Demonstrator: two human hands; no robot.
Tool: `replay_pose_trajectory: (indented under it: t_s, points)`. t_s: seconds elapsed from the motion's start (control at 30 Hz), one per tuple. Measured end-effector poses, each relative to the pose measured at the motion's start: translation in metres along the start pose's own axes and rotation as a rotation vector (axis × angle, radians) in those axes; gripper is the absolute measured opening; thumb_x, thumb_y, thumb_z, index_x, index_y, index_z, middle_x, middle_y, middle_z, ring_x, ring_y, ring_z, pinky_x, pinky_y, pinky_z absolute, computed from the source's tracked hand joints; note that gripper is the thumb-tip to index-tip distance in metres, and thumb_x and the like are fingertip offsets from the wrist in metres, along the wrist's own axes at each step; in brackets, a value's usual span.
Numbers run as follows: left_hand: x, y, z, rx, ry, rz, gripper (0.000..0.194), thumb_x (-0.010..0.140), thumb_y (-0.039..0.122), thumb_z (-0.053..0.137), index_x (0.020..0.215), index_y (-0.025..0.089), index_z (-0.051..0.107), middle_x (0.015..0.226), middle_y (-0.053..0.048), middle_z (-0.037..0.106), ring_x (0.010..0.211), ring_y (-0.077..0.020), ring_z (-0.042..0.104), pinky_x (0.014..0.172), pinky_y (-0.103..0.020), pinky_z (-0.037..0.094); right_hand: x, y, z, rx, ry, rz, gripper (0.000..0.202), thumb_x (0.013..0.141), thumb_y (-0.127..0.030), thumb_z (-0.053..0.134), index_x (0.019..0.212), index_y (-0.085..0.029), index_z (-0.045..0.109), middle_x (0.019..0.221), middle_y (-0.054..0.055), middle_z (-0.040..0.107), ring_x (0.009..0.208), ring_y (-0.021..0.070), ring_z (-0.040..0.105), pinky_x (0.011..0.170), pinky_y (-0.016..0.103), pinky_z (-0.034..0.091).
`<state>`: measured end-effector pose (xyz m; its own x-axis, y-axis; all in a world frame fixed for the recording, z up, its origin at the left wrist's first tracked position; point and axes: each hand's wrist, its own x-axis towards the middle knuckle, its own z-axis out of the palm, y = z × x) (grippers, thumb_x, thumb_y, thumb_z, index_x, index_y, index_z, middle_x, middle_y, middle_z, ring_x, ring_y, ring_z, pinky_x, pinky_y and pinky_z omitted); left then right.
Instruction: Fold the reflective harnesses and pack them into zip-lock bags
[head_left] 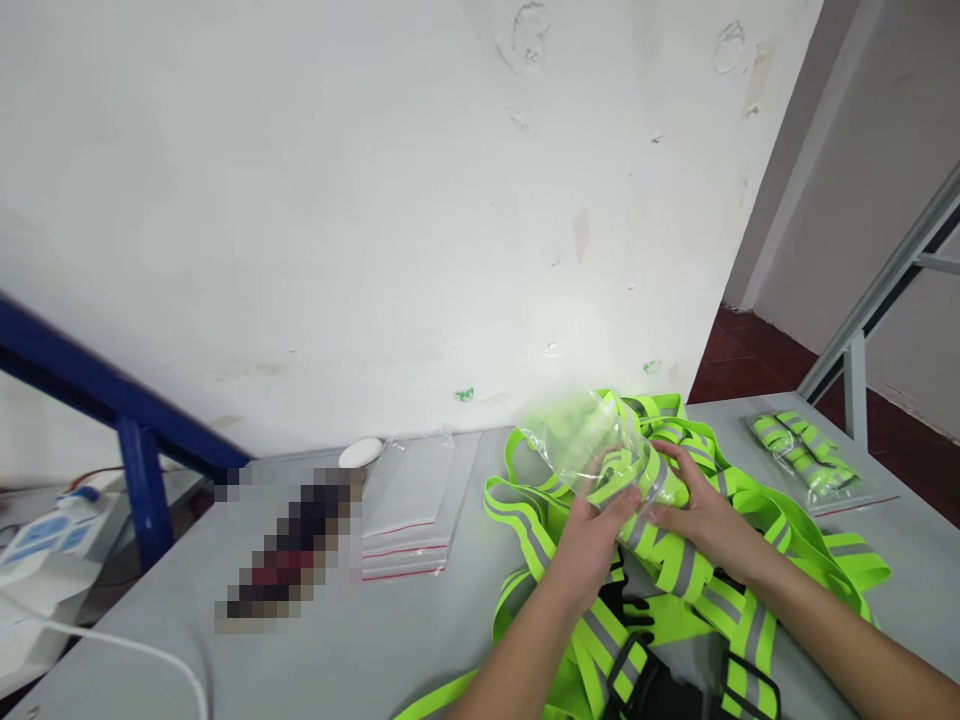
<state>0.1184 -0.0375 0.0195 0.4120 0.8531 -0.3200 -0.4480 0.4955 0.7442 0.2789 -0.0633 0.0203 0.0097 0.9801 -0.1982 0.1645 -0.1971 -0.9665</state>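
Observation:
My left hand (pixel 600 525) and my right hand (pixel 697 510) are closed around a folded bundle of neon-yellow reflective straps (pixel 667 550) with grey stripes. A clear plastic bag (pixel 562 435) covers the upper part of the bundle, its loose end reaching toward the wall. Thumbs of both hands press on the near side; some fingers are hidden behind. Beneath lies a heap of loose reflective straps (pixel 795 510) with black buckles (pixel 637 670) at the near edge.
A stack of clear zip bags (pixel 409 500) lies left of the heap, beside a white oval object (pixel 361 453) and a blurred-out patch. A bagged strap bundle (pixel 806 455) sits at right. A blue metal frame (pixel 142 470) and white cable (pixel 127 640) are at left.

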Motion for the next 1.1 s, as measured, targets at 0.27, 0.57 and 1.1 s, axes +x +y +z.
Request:
replay_pose_trajectory:
  t_s: [0.27, 0.57, 1.1]
  points:
    - [0.004, -0.016, 0.007, -0.141, 0.061, -0.051, 0.04, 0.073, 0.027, 0.08, 0.108, 0.016, 0.064, 0.106, -0.011, 0.073, 0.099, -0.0262, 0.069, 0.086, -0.036, 0.056, 0.006, 0.009, 0.009, -0.016, 0.196, -0.021, 0.08, 0.075, -0.053, 0.071, 0.136, -0.029, 0.024, 0.134, 0.012, 0.04, 0.13, 0.0317, 0.043, 0.094, 0.043, 0.049]
    - [0.016, -0.002, 0.003, -0.271, 0.239, -0.005, 0.021, 0.085, 0.024, 0.065, 0.103, 0.015, 0.068, 0.106, -0.009, 0.073, 0.095, -0.0232, 0.07, 0.079, -0.031, 0.059, -0.011, -0.006, 0.002, -0.008, -0.036, -0.227, 0.06, 0.088, -0.046, 0.06, 0.136, -0.033, 0.026, 0.145, 0.011, 0.036, 0.125, 0.0268, 0.05, 0.094, 0.04, 0.051]
    - [-0.004, -0.001, 0.01, -0.128, 0.004, -0.023, 0.04, 0.071, 0.027, 0.081, 0.107, 0.015, 0.069, 0.111, -0.011, 0.071, 0.1, -0.024, 0.066, 0.077, -0.03, 0.053, 0.001, 0.022, 0.008, -0.805, 0.22, -0.723, 0.057, 0.089, -0.024, 0.053, 0.145, -0.029, 0.042, 0.144, 0.007, 0.049, 0.128, 0.0305, 0.051, 0.089, 0.042, 0.057]
